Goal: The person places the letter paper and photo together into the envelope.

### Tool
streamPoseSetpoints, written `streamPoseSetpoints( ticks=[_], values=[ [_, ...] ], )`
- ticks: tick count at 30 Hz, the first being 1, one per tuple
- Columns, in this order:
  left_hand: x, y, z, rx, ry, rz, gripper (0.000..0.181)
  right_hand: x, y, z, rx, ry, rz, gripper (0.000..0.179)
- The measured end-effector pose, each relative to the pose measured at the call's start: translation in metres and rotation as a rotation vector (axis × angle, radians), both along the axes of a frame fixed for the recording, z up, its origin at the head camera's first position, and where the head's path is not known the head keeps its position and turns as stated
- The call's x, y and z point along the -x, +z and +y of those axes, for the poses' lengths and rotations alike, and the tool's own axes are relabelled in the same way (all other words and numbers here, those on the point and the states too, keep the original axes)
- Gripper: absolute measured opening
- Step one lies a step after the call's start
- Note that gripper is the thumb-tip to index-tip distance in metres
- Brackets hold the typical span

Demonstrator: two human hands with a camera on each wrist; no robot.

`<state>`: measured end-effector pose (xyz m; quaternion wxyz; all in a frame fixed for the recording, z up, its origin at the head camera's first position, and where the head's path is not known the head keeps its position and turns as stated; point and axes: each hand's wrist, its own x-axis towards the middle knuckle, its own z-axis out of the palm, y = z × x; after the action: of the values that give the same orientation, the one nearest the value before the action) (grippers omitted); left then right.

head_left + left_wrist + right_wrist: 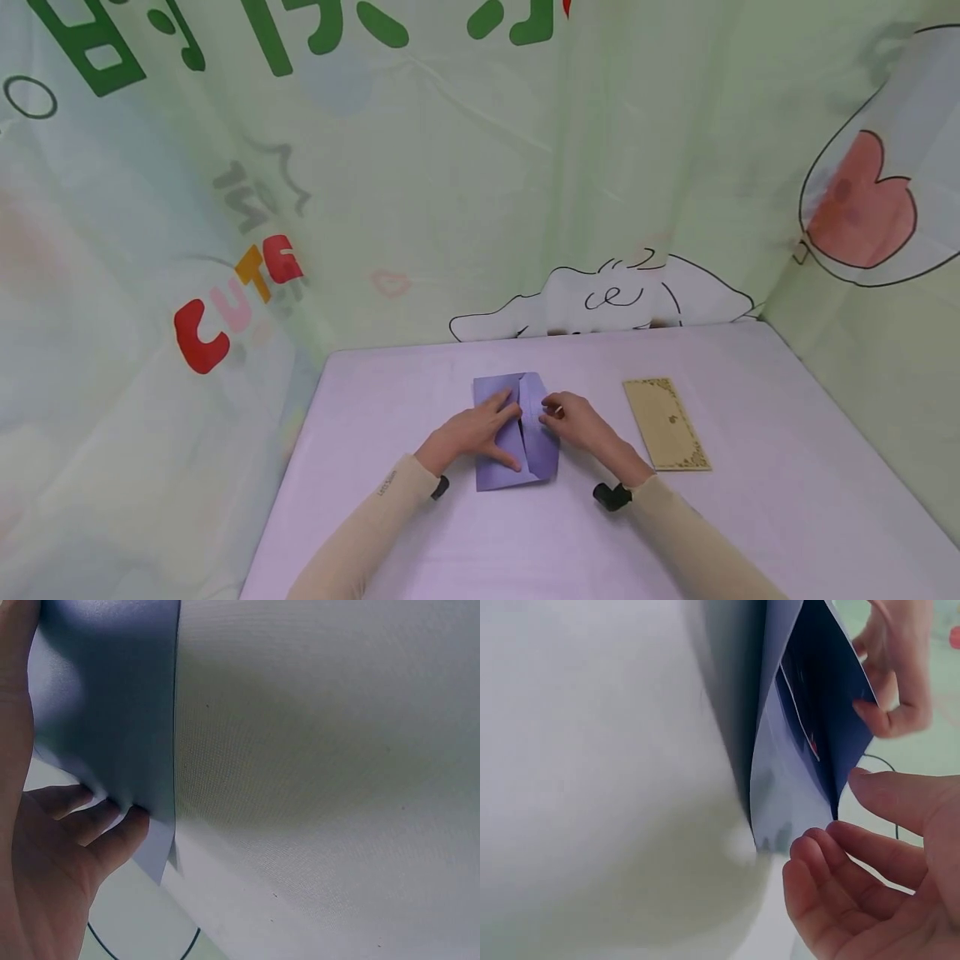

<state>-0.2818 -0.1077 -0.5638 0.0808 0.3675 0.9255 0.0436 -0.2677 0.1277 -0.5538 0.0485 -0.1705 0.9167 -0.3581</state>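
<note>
Here the envelope (536, 435) lies beneath the left grip (476, 429).

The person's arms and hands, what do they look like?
Long beige sleeves! The left one has small dark lettering. A little black gadget sits near each wrist. The left hand and right hand wear no gloves.

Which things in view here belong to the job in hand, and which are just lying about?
In the job:
Purple folder, being handled
Left hand, resting on it
Right hand, at its right side

Apparently lying about:
Tan patterned card, untouched; possibly needed later
Printed backdrop, only surroundings
</note>
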Motion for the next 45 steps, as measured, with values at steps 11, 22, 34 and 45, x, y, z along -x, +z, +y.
streamPoseSetpoints(
  ticks=[11, 22, 34, 45],
  values=[
    [-0.003, 0.003, 0.0, -0.004, 0.003, -0.005, 0.09, -0.007, -0.001, 0.036, -0.045, -0.04, 0.037, 0.034],
    [-0.005, 0.005, 0.0, -0.016, 0.007, -0.002, 0.089, -0.015, 0.002, 0.065, -0.097, -0.113, 0.022, 0.037],
    [-0.003, 0.001, 0.001, -0.005, 0.011, -0.005, 0.09, -0.024, 0.002, 0.104, -0.1, -0.207, -0.014, 0.041],
    [-0.003, 0.002, 0.0, -0.025, -0.001, -0.003, 0.09, -0.037, -0.007, 0.152, -0.208, -0.347, 0.08, 0.042]
  ],
)
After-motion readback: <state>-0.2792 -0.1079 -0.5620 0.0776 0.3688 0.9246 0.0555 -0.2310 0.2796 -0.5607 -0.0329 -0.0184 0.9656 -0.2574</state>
